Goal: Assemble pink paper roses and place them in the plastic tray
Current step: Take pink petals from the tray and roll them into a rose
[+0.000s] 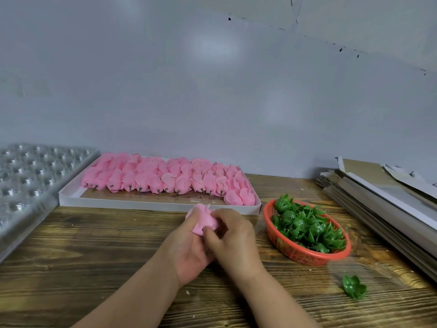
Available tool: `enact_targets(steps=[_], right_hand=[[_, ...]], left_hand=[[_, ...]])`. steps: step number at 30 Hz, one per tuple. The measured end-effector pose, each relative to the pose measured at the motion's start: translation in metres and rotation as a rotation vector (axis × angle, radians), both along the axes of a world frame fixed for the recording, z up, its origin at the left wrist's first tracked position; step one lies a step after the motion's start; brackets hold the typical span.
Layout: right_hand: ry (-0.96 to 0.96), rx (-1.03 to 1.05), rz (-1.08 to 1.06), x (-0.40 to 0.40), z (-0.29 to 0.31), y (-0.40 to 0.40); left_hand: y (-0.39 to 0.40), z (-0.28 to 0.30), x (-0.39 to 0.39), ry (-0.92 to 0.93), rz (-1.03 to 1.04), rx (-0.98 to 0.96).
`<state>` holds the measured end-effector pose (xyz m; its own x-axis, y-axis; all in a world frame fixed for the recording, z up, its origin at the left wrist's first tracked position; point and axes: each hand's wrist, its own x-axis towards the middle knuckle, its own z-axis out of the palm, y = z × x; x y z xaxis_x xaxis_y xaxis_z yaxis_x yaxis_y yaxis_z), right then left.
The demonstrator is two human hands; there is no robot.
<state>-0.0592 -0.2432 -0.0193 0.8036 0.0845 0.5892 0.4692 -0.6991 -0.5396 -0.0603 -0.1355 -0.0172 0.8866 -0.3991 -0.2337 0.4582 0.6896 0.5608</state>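
Observation:
Both hands meet over the middle of the wooden table around one pink paper rose. My left hand cups the rose from below with its fingers curled round it. My right hand pinches the rose's near side with thumb and fingertips. The rose's base is hidden by my fingers. Behind my hands a shallow white box holds several rows of pink roses. The clear plastic tray with round pockets lies at the far left.
A red mesh basket full of green plastic calyxes sits right of my hands. One loose green calyx lies on the table near the front right. Flattened cardboard sheets are stacked at the right edge. A grey wall stands behind.

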Motion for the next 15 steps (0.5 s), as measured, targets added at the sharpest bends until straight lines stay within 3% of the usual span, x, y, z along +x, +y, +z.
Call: enact_targets(steps=[5,11,15], right_hand=[[0.081,0.207,-0.014,0.001,0.005,-0.006],[0.068,0.287,0.032,-0.004,0.008,-0.003],[0.083,0.265,0.019,-0.006,0.008,-0.002]], left_hand=[[-0.006,0.001,-0.005,-0.050,-0.049,0.080],[-0.010,0.000,-0.013,-0.149,-0.222,0.130],[-0.009,0.000,-0.011,-0.148,-0.202,0.115]])
